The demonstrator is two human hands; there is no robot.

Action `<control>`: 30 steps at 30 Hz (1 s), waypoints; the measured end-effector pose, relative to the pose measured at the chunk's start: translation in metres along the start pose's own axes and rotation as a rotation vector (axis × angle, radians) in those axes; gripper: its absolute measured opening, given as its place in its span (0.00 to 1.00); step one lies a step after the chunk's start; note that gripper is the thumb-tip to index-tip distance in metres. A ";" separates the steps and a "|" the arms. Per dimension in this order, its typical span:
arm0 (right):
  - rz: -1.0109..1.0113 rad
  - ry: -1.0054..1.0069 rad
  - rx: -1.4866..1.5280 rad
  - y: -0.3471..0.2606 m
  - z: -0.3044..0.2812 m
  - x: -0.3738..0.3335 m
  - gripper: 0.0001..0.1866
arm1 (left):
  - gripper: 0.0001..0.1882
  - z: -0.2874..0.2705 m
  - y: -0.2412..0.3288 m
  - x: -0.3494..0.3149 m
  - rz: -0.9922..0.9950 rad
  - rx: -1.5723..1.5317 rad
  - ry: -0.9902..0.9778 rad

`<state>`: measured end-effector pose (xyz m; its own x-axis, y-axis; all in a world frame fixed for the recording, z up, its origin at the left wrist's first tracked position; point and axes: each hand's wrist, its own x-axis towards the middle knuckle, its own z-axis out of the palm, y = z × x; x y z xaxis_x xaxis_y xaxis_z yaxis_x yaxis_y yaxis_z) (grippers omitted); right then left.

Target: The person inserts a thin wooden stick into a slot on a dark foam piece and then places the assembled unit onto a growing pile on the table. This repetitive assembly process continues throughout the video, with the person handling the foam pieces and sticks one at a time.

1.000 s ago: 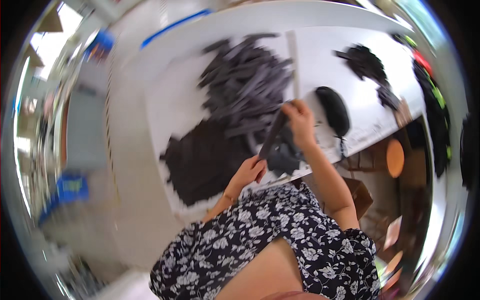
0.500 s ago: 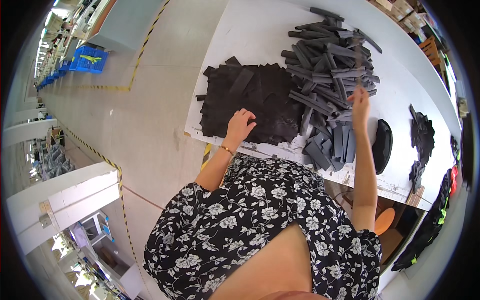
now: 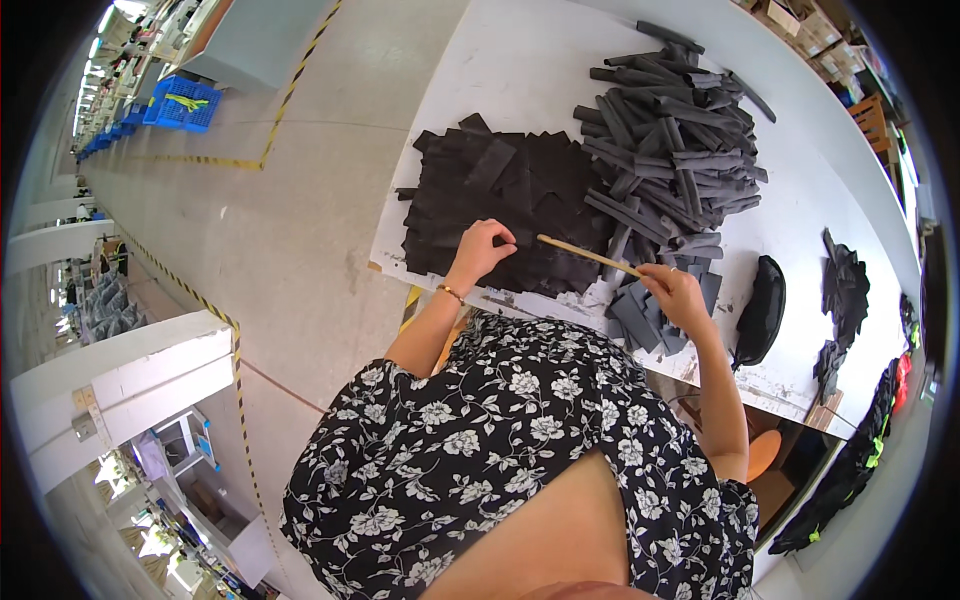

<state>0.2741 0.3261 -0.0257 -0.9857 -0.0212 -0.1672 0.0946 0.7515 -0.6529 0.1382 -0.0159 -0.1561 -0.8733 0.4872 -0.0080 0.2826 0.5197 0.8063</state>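
Note:
My right hand (image 3: 672, 295) is closed around one end of a thin light-wood stick (image 3: 588, 254). The stick points left across a broad layer of overlapping dark fabric-like pieces (image 3: 460, 215) on the white table. Its far tip ends a short way from my left hand (image 3: 482, 248). That hand rests over the dark layer with thumb and fingers pinched together; what lies between them, if anything, cannot be made out. Partly beneath my right hand are flat grey strips (image 3: 640, 315). Beyond them rises a heap of rolled dark-grey pieces (image 3: 680, 150).
A black oblong case-like object (image 3: 763, 310) lies right of my right hand. Farther right are dark scraps (image 3: 845, 285) on the white table (image 3: 790, 205). A low wall borders the table's far side. An orange stool (image 3: 764, 455) stands below the edge.
My right hand has come down and toward me from the rolled heap, swinging the stick leftward over the dark layer. My left hand has barely moved; its fingers look more pinched.

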 end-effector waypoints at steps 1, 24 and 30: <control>-0.018 -0.014 -0.005 -0.001 -0.002 0.000 0.11 | 0.08 -0.006 0.002 0.001 -0.018 -0.031 -0.004; 0.158 -0.245 0.791 -0.044 0.065 0.012 0.16 | 0.46 -0.039 0.140 -0.022 0.133 -0.417 0.773; 0.016 -0.080 0.677 -0.062 0.099 0.015 0.17 | 0.18 0.027 0.119 -0.007 -0.218 -1.904 0.131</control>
<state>0.2674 0.2145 -0.0608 -0.9726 -0.0818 -0.2174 0.2008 0.1746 -0.9639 0.1885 0.0611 -0.0758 -0.8740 0.4343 -0.2180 -0.4827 -0.8280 0.2855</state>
